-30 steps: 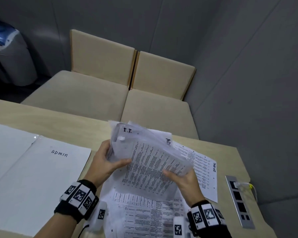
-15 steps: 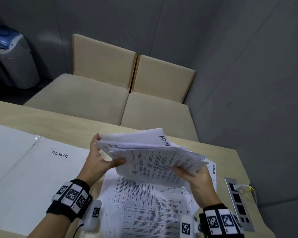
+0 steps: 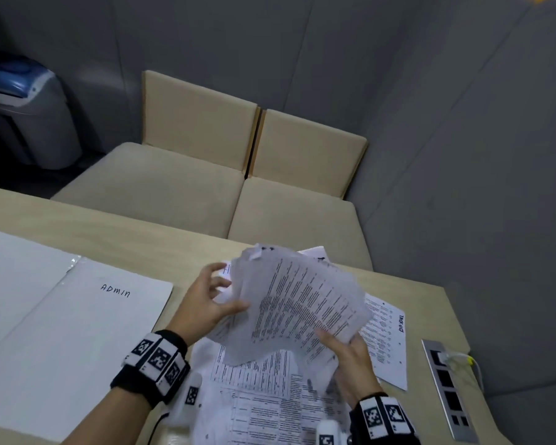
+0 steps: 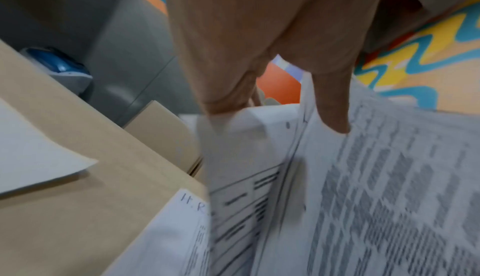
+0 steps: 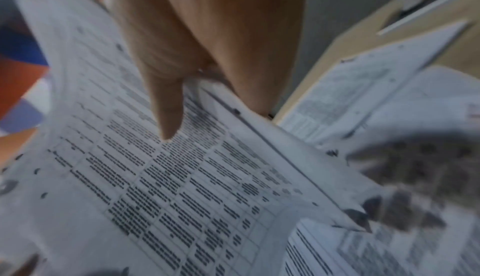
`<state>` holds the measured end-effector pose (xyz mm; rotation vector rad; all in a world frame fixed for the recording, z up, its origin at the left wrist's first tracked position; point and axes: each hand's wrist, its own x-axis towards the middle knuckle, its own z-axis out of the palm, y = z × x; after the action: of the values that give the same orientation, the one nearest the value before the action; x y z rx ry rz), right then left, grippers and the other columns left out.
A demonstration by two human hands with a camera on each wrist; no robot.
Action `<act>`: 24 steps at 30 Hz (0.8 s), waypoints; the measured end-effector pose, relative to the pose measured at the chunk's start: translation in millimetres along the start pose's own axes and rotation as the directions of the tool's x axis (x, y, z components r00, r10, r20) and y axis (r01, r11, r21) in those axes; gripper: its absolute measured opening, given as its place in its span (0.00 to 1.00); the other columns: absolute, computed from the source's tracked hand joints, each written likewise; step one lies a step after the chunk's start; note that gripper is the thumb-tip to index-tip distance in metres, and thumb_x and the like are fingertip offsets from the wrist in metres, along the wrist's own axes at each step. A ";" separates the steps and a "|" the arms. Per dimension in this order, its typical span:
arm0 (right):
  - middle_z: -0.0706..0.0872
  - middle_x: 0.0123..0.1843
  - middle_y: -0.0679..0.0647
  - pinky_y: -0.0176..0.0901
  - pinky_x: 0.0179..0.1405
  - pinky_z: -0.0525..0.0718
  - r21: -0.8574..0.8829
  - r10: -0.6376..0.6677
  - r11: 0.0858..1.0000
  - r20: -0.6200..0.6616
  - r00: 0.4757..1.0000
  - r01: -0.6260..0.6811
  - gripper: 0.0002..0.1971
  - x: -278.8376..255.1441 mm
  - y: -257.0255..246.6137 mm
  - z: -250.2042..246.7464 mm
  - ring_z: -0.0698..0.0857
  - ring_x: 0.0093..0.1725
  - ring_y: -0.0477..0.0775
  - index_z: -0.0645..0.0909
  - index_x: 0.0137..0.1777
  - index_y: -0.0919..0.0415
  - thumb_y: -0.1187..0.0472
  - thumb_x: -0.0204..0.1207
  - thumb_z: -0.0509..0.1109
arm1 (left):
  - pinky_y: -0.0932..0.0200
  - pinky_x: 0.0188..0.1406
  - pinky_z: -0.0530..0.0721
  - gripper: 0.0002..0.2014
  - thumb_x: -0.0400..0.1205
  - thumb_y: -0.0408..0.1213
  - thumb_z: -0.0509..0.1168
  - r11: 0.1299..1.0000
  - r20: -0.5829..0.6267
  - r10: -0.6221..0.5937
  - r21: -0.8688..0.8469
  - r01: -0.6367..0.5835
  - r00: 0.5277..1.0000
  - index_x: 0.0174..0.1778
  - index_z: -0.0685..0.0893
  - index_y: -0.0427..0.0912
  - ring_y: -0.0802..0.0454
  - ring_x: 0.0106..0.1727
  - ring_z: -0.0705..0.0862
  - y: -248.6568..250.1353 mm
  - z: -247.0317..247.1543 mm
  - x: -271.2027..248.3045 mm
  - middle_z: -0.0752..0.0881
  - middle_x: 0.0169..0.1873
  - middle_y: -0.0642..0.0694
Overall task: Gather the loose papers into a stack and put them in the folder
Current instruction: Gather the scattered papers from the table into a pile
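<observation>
A bundle of printed papers [image 3: 302,303] is held tilted up above the table, its sheets fanned and uneven. My left hand [image 3: 228,293] pinches its left edge, thumb on the front and spread fingers behind; the left wrist view shows this hand [image 4: 285,111] on the bundle [image 4: 376,198]. My right hand [image 3: 334,342] grips the lower right corner, thumb on the print; the right wrist view shows the same hand [image 5: 207,105] and bundle [image 5: 155,177]. More loose sheets [image 3: 270,403] lie under the bundle. The open white folder [image 3: 77,316] marked ADMIN lies to the left.
One printed sheet [image 3: 385,338] lies to the right near a metal socket panel [image 3: 446,387] with a plugged cable. Beige sofa seats [image 3: 206,187] stand beyond the table's far edge. A grey bin with a blue lid [image 3: 23,107] is far left. A grey wall closes the right.
The bundle, held nearly flat half a second ago, is tipped up on edge again with print facing me. My left fingers have spread along its left edge. The right hand keeps its grip.
</observation>
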<state>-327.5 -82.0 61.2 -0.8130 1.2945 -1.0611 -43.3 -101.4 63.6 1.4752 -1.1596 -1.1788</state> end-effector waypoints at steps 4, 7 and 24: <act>0.95 0.54 0.60 0.56 0.54 0.89 -0.013 0.082 0.996 -0.070 0.994 -0.083 0.41 -0.8 9.8 0.3 0.94 0.52 0.61 0.85 0.64 0.66 0.50 0.50 0.91 | 0.44 0.50 0.90 0.08 0.78 0.44 0.75 0.964 0.185 -0.041 0.264 -0.009 0.982 0.41 0.90 0.42 0.50 0.42 0.91 -21.7 16.3 -3.1 0.93 0.42 0.48; 0.93 0.62 0.57 0.64 0.61 0.87 0.003 0.079 0.997 -0.135 0.988 -0.079 0.43 -1.6 9.6 2.8 0.91 0.61 0.62 0.80 0.72 0.57 0.53 0.55 0.90 | 0.52 0.36 0.78 0.20 0.75 0.52 0.69 0.978 0.104 0.023 0.204 -0.044 0.994 0.29 0.81 0.37 0.51 0.31 0.78 -28.5 22.9 -6.1 0.84 0.28 0.45; 0.93 0.61 0.57 0.57 0.64 0.85 -0.128 -0.124 0.984 0.018 0.992 0.125 0.35 -3.9 -27.2 -2.6 0.91 0.63 0.58 0.85 0.65 0.61 0.43 0.61 0.84 | 0.38 0.58 0.88 0.38 0.54 0.62 0.84 0.983 -0.056 0.182 -0.004 -0.183 0.982 0.61 0.83 0.63 0.46 0.59 0.89 9.7 7.2 -18.1 0.90 0.60 0.49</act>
<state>-334.1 -87.2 87.5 -1.0065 1.3282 -1.0787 -53.6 -85.7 74.7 1.3553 -1.2223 -1.0099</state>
